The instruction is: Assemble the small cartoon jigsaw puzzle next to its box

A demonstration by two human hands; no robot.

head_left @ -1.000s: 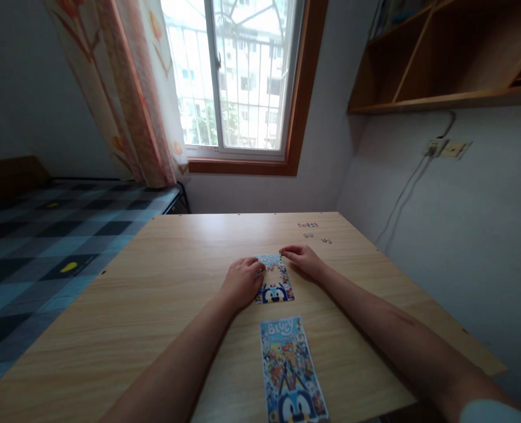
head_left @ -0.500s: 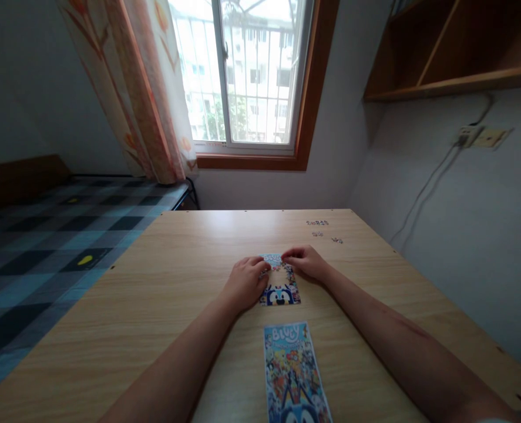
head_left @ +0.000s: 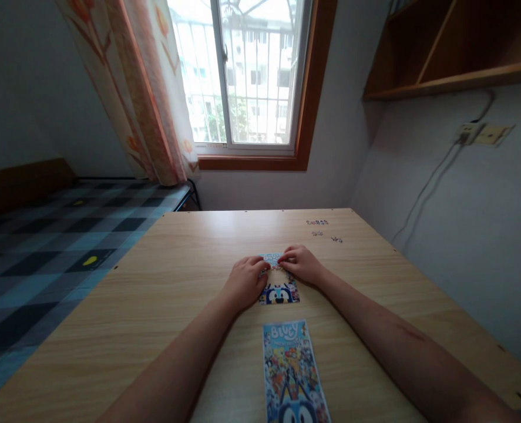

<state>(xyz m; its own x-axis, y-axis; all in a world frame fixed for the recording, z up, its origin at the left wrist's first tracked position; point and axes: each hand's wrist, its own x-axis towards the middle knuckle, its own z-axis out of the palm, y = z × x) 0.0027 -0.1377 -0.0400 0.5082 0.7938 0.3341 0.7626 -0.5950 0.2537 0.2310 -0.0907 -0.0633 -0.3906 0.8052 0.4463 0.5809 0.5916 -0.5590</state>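
Observation:
A small, partly assembled jigsaw puzzle [head_left: 279,292] with a blue cartoon dog lies on the wooden table [head_left: 163,294]. My left hand [head_left: 245,283] rests curled on the puzzle's left edge, fingers pressed against it. My right hand [head_left: 303,264] sits over the puzzle's upper right, its fingertips pinched down on the top part; whether a piece is under them I cannot make out. Nearer to me lies a printed picture card [head_left: 293,373] with the same cartoon image.
A few loose puzzle pieces [head_left: 324,230] lie at the table's far right. A bed with a checked cover [head_left: 44,247] stands to the left. Ahead are a window and curtain; a wooden shelf and a wall socket with a cable are on the right.
My right hand has moved left from beside the puzzle's top right corner onto its upper part. The left hand has stayed at the left edge. The camera shifted slightly.

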